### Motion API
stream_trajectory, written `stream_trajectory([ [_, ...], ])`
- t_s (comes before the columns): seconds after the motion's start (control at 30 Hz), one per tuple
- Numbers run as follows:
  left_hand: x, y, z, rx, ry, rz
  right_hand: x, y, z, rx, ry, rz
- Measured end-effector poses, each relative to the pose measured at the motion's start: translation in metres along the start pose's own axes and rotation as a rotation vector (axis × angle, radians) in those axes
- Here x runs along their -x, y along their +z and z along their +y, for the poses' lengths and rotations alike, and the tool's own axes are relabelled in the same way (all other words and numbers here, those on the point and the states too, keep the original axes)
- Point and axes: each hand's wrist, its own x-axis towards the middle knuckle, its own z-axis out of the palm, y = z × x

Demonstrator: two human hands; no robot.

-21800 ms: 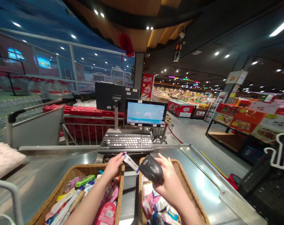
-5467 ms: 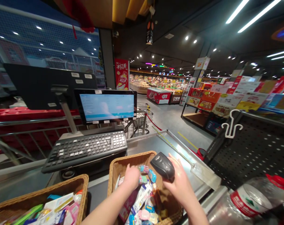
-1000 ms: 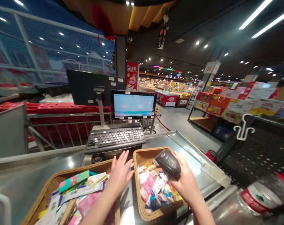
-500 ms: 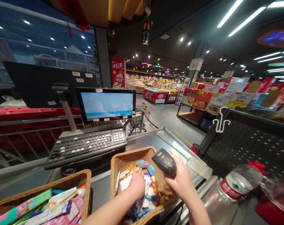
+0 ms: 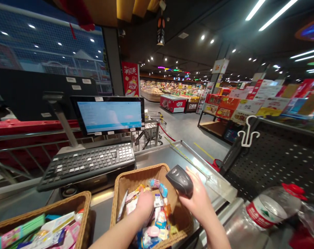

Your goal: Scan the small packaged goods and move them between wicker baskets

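My right hand (image 5: pixel 198 195) is wrapped round a black handheld barcode scanner (image 5: pixel 180 180), held above the right rim of a brown wicker basket (image 5: pixel 117 197). Inside that basket is my left hand (image 5: pixel 145 204), among small packaged goods. Its fingers are blurred and partly hidden, so any hold is unclear. Beside it lie a blue-and-pink wrapped item (image 5: pixel 158 186), a small white box with a barcode (image 5: pixel 157 200) and a bottle-shaped item with a blue label (image 5: pixel 161 219). A round pink-lidded item (image 5: pixel 153 231) lies nearer the front.
A second wicker basket (image 5: pixel 85 211) with packaged goods stands on the left. Behind are a keyboard (image 5: pixel 91 160) and a lit monitor (image 5: pixel 110 116). To the right, a large clear bottle with a red cap (image 5: pixel 272 205) stands before a black perforated panel (image 5: pixel 281 159).
The view has shifted slightly, and the baskets sit a little further left. My left hand has moved slightly within the basket, uncovering more goods. My right hand still holds the scanner.
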Motion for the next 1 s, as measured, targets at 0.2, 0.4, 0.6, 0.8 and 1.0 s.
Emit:
stream_trajectory([
  [0.2,0.001,-0.043,-0.012,-0.087,-0.086,0.035,-0.003,0.002,0.001,-0.023,-0.015,-0.002],
  [0.4,0.029,-0.091,-0.03,-0.082,0.098,0.22,-0.005,0.008,-0.005,-0.014,-0.041,0.0],
  [0.6,0.065,-0.141,-0.042,-0.208,0.178,0.503,-0.011,0.015,-0.02,-0.022,-0.073,0.004],
  [0.8,0.093,-0.184,-0.06,-0.34,0.131,0.642,-0.024,0.02,-0.044,-0.032,-0.144,0.009],
  [1.0,0.114,-0.217,-0.077,-0.419,0.085,0.77,-0.034,0.027,-0.074,-0.015,-0.194,0.008],
])
